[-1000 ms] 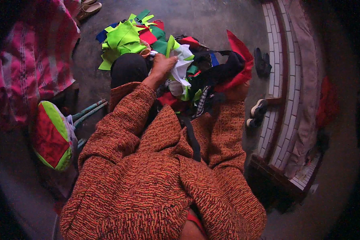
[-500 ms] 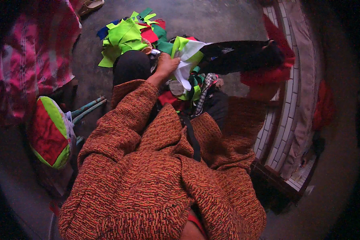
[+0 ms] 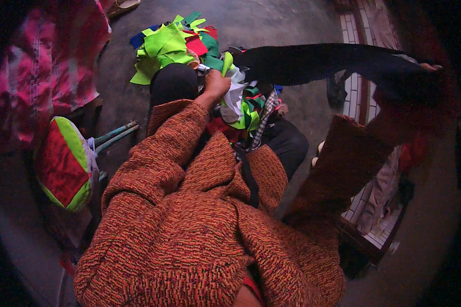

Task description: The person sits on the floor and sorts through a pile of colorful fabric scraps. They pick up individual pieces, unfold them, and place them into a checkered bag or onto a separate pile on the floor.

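My left hand (image 3: pixel 217 84) is closed in a fist around a bunch of cloth scraps over my lap. A neon green cloth piece (image 3: pixel 227 63) sticks up from the fist, and a white cloth piece (image 3: pixel 234 95) hangs beside it. From next to the fist, a long black cloth (image 3: pixel 302 64) stretches out to the right. At its far right end my right hand (image 3: pixel 431 67) grips it, fingertips showing dimly and the rest dark. Whether the black cloth's left end is also in my left fist is hidden.
A heap of neon green, red, green and blue scraps (image 3: pixel 166 45) lies on the floor ahead. More mixed scraps (image 3: pixel 251 110) rest on my lap. To the left are a red and green stuffed cushion (image 3: pixel 64 166) and a pink cloth (image 3: pixel 46 77). A white-tiled ledge (image 3: pixel 361 92) stands at right.
My right hand has swung farther right, drawing the black cloth out into a long, nearly level band. My left fist has stayed near the same place, and the white piece hangs lower.
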A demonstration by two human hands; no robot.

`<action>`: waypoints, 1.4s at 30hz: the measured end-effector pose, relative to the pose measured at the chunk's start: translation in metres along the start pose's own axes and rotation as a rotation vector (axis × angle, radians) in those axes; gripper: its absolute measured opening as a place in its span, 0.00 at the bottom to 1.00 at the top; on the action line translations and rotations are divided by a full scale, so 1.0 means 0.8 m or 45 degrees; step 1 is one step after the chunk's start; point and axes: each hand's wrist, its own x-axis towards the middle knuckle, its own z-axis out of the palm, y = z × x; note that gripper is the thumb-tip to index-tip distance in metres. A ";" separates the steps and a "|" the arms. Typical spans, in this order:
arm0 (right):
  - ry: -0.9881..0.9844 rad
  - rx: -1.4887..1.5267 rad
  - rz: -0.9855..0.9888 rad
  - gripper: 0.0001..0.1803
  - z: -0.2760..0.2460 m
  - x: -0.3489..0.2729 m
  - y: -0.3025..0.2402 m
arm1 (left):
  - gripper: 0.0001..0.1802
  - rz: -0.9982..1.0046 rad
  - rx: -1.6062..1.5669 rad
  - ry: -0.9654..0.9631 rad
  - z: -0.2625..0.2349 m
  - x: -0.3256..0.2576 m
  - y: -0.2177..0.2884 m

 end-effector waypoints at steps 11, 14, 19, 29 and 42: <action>-0.050 -0.049 -0.027 0.20 0.020 -0.010 -0.001 | 0.11 -0.325 -0.821 -0.900 -0.017 -0.038 0.029; -0.080 -0.055 -0.033 0.19 0.029 -0.010 -0.002 | 0.10 -0.046 -0.929 -1.051 0.010 -0.020 0.004; -0.058 -0.096 -0.040 0.19 0.030 -0.013 0.002 | 0.14 -0.011 -1.279 -1.099 -0.021 -0.054 0.057; 0.144 -0.878 0.057 0.14 -0.061 -0.047 0.129 | 0.15 0.062 -1.632 -1.098 -0.021 -0.048 0.025; -0.490 -1.594 -0.106 0.24 -0.032 -0.090 0.149 | 0.20 -0.212 -1.342 -0.911 -0.059 -0.058 0.056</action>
